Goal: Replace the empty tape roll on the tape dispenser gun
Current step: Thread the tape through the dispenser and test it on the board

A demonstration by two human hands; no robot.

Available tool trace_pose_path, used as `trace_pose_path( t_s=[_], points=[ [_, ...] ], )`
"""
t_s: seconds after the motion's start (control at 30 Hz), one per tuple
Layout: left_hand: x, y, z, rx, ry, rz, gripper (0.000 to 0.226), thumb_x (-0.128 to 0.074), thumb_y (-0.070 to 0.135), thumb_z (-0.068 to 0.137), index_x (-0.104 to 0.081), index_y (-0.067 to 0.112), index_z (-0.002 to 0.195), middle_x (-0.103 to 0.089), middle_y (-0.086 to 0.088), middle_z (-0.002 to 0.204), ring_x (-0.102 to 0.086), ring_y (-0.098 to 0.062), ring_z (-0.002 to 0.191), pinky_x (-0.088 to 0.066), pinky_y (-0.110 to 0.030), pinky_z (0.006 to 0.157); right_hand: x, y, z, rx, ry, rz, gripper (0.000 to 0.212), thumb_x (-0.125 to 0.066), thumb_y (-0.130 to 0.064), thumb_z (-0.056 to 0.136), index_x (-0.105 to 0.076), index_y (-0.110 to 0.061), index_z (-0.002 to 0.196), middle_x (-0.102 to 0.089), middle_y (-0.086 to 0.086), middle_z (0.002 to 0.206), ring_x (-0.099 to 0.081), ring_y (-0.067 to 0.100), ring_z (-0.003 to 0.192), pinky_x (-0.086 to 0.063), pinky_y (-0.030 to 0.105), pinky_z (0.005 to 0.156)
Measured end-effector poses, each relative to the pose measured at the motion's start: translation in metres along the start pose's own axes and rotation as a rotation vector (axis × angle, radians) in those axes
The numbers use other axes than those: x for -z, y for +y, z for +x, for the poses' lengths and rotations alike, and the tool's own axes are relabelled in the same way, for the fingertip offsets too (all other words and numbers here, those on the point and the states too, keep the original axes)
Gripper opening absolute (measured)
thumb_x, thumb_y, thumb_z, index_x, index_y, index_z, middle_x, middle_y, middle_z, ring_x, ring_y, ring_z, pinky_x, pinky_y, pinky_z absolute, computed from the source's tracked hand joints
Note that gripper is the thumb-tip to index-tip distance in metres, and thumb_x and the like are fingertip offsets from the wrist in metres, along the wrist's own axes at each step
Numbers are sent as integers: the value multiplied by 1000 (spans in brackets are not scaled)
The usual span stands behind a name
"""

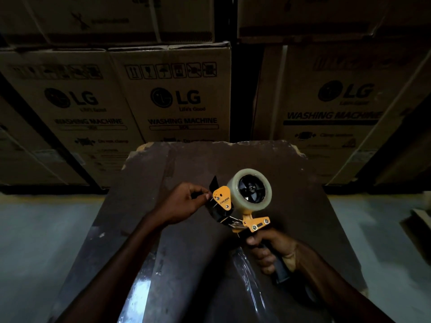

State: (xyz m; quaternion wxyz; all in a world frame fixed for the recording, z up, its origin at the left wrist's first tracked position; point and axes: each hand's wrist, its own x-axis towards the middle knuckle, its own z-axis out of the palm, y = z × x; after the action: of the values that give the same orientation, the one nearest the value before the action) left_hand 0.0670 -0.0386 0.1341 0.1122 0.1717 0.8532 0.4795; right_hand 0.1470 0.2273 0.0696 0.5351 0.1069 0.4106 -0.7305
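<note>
An orange and black tape dispenser gun [235,210] is held above a dark brown tabletop [191,248]. A full roll of clear tape [235,192] sits on its black hub. My right hand [272,249] is wrapped around the gun's dark handle at the lower right. My left hand [184,202] is at the gun's front end, with fingertips pinched at the black flap beside the orange side plate. Whether a tape end lies between those fingertips is too small and dark to tell.
Stacked cardboard washing machine boxes [177,96] form a wall behind the table. A strip of shiny clear film [247,273] lies on the tabletop near my right hand. Pale concrete floor [42,241] shows on both sides of the table.
</note>
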Motion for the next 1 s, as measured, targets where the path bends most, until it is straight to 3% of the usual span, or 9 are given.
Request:
trace_pose_path(
  t_s=[0.1,0.23,0.33,0.5,0.63,0.73,0.83,0.9,1.0],
  points=[
    [-10,-6,2,-3,3,1,25,-55,16,91,-74,21,107,-76,-1,99,-70,-13,89,-53,-32,80,3,0,4,30,31,16,45,-88,-25,56,-44,-15,55,-38,-4,44,-35,7,33,-33,19,39],
    [-28,-12,5,-45,96,39,31,-53,3,93,-69,16,115,-71,7,104,-63,12,89,-50,-19,81,9,4,11,73,66,83,43,-88,-23,54,-46,-16,57,-37,-5,45,-35,7,32,-33,19,39],
    [-36,-21,13,29,132,-45,34,-51,-1,92,-67,13,118,-71,4,106,-63,5,90,-50,-16,79,14,6,18,90,68,114,35,-85,-22,58,-51,-17,57,-36,-6,46,-33,7,33,-30,19,40],
    [-49,-23,24,91,162,-131,37,-46,-7,91,-68,11,115,-69,0,100,-59,16,72,-44,-6,69,21,4,24,99,178,117,29,-55,-21,81,-50,-18,53,-34,-6,45,-30,6,33,-27,19,39],
    [-58,-37,33,155,248,-212,37,-46,6,89,-68,28,109,-69,-17,105,-61,-15,76,-50,-30,68,30,0,34,108,220,143,20,-59,-21,75,-48,-19,57,-33,-7,46,-30,6,33,-27,18,39],
    [-63,-49,41,242,299,-253,37,-43,-3,95,-59,9,127,-67,-17,103,-62,-15,78,-51,-27,70,40,-2,42,125,237,162,23,-68,-20,65,-46,-21,63,-33,-8,48,-30,6,34,-28,18,38],
    [-67,-68,45,296,311,-279,37,-46,-1,96,-55,6,131,-65,-14,97,-58,-24,87,-48,-38,77,51,-6,52,114,277,170,19,-62,-19,74,-46,-21,64,-35,-8,48,-31,6,34,-28,19,38],
    [-71,-80,46,336,298,-268,37,-47,-1,96,-54,4,132,-66,-14,104,-59,-23,91,-51,-45,85,59,-9,60,101,307,194,16,-60,-18,77,-50,-21,64,-36,-8,48,-32,6,34,-29,18,38],
    [-78,-90,44,385,290,-252,36,-46,-3,95,-54,-2,130,-65,-21,121,-63,-22,98,-50,-42,94,71,-12,74,78,358,209,19,-57,-17,83,-55,-20,65,-37,-9,50,-32,4,34,-28,18,39]
  ],
)
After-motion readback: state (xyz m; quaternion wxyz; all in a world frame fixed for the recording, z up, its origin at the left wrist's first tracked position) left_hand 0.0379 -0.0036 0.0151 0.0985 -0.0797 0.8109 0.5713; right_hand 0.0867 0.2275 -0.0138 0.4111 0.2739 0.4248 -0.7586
